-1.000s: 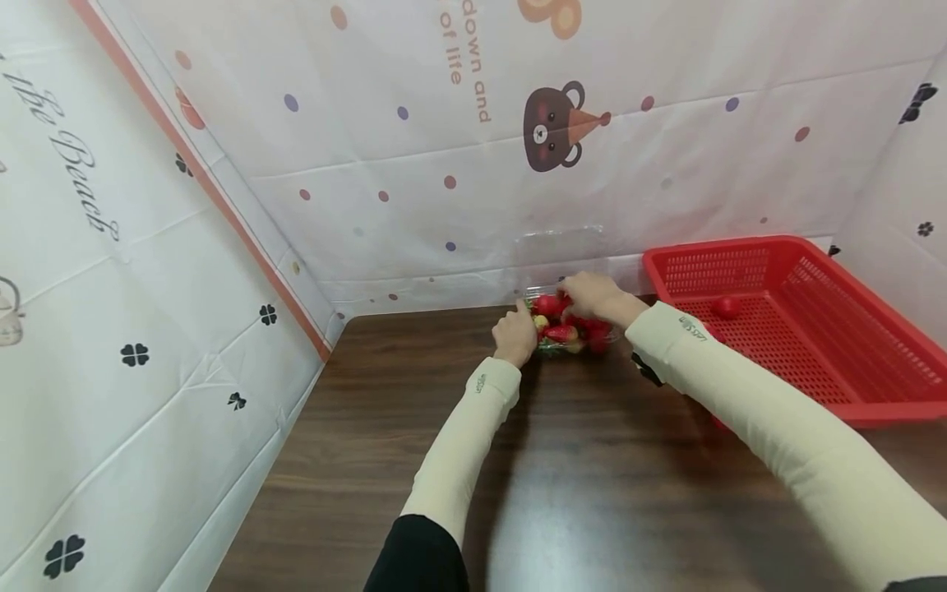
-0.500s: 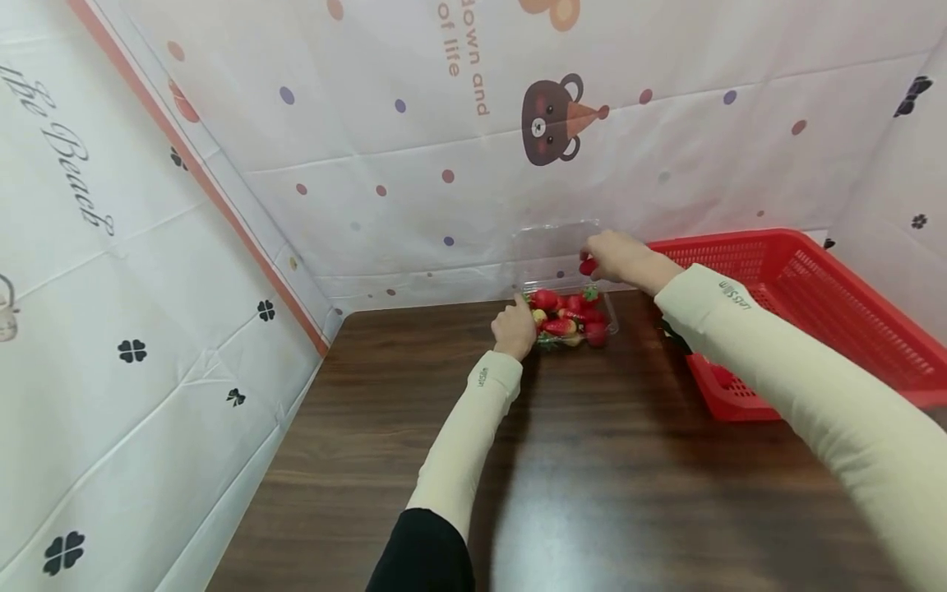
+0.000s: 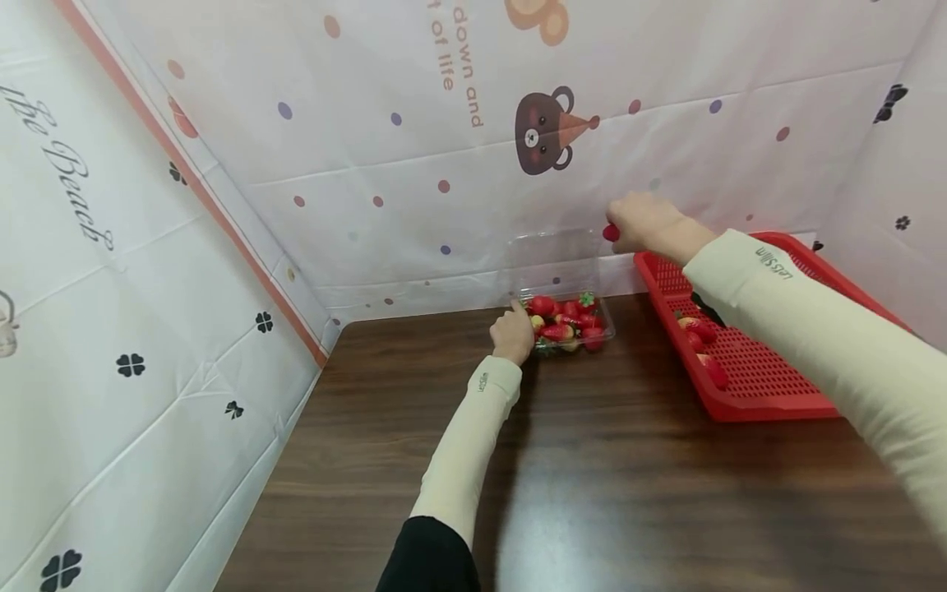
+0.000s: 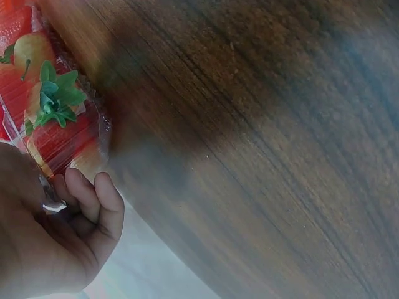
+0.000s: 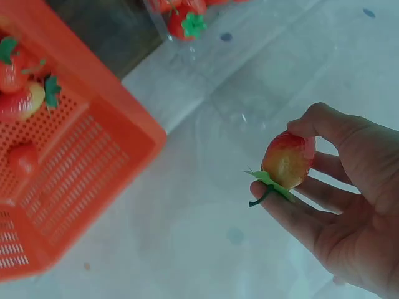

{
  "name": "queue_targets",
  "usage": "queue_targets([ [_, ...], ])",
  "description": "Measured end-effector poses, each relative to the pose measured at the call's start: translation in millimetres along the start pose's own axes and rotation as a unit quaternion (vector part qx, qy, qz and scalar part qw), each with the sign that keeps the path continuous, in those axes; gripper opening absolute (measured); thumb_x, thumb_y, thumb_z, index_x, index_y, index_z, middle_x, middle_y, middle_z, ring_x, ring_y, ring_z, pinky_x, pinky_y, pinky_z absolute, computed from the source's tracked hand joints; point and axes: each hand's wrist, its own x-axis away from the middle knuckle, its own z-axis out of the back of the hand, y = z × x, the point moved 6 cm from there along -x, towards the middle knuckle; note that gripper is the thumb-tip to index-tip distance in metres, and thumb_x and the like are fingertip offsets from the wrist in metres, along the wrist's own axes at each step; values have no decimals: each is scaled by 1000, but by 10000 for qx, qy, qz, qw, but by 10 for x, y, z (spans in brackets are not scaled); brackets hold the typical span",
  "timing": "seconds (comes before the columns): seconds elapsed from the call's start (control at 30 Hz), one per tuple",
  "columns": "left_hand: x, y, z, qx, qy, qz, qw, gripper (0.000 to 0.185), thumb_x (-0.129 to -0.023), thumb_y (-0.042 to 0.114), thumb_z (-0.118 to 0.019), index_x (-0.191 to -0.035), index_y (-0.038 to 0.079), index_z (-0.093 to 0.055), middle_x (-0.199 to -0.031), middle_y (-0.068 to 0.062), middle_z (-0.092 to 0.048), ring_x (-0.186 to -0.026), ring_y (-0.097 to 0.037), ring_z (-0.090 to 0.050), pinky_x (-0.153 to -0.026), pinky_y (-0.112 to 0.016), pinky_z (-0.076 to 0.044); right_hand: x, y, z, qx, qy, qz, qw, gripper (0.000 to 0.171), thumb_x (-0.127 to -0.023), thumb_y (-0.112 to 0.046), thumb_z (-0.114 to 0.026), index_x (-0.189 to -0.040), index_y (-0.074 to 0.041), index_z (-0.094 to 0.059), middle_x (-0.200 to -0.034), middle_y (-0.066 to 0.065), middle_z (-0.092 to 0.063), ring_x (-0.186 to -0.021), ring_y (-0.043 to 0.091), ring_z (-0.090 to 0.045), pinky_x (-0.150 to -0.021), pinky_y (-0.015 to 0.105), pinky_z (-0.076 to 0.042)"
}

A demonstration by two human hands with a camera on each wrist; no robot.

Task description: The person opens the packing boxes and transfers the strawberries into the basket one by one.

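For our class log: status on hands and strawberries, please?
Right hand pinches a strawberry, raised near the basket. Left hand grips the clear box of berries. Nothing in the way.

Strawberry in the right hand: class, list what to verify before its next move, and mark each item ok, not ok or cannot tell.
1. Right hand pinches the strawberry firmly between thumb and fingers: ok.
2. Strawberry is already above the red basket: not ok; it is beside the rim, near the wall.
3. Basket has bare floor among its strawberries: ok.
4. Left hand steadies the clear box: ok.
5. Box lid stays open: ok.
6. Fruit unbruised on its hidden side: cannot tell.
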Motion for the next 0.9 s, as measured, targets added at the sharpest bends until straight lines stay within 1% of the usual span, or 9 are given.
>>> queue_targets([
  [0.1, 10, -2, -7, -8, 0, 20, 10000, 45, -106, 21, -47, -149, 7, -43, -119, -12, -74, -102, -27, -74, -84, -42, -60, 6, 56, 70, -10, -5, -97, 10000, 28, -85, -12, -76, -103, 6, -66, -99, 27, -69, -86, 38, -67, -80, 52, -58],
  [0.3, -29, -11, -25, -128, -158, 49, 9998, 52, -106, 21, -47, -155, 7, -36, -120, -12, -73, -101, -27, -74, -83, -41, -60, 7, 145, 141, 78, 113, -277, 9995, 32, -85, -12, -76, -108, 7, -65, -103, 30, -68, -92, 42, -65, -81, 55, -58],
  [0.47, -56, 5, -45, -76, -104, 4, 9999, 46, -107, 20, -45, -150, 6, -40, -120, -13, -73, -103, -28, -74, -84, -42, -60, 9, 265, 143, 60, 200, -445, 9988, 31, -87, -10, -74, -110, 7, -63, -104, 31, -67, -91, 43, -65, -79, 57, -58],
  [0.57, -55, 5, -35, -116, -75, 18, 9999, 42, -107, 21, -45, -146, 7, -44, -119, -12, -73, -102, -27, -74, -83, -42, -60, 16, 361, 127, 90, 184, -478, 9986, 29, -87, -9, -72, -110, 7, -63, -104, 30, -66, -91, 42, -64, -76, 56, -57],
  [0.7, -34, 10, -14, -243, -93, 18, 9997, 44, -107, 22, -46, -147, 7, -43, -119, -10, -73, -101, -26, -74, -82, -40, -60, 51, 527, 88, 75, 187, -502, 9985, 29, -87, -8, -72, -109, 8, -62, -102, 30, -66, -89, 41, -63, -76, 55, -57],
  [0.77, -18, 16, -10, -272, -96, -6, 9996, 47, -106, 23, -47, -150, 7, -42, -119, -10, -74, -101, -26, -74, -81, -40, -61, 85, 623, 63, -21, 152, -553, 9984, 31, -86, -6, -73, -111, 9, -61, -103, 31, -65, -89, 41, -63, -76, 54, -57],
  [0.9, 11, 23, 10, -262, 29, -40, 9996, 47, -106, 22, -46, -150, 6, -44, -118, -10, -75, -100, -26, -75, -79, -40, -61, 166, 808, 21, -227, 56, -653, 9976, 30, -86, -2, -72, -110, 12, -61, -101, 32, -65, -85, 40, -63, -74, 52, -57],
])
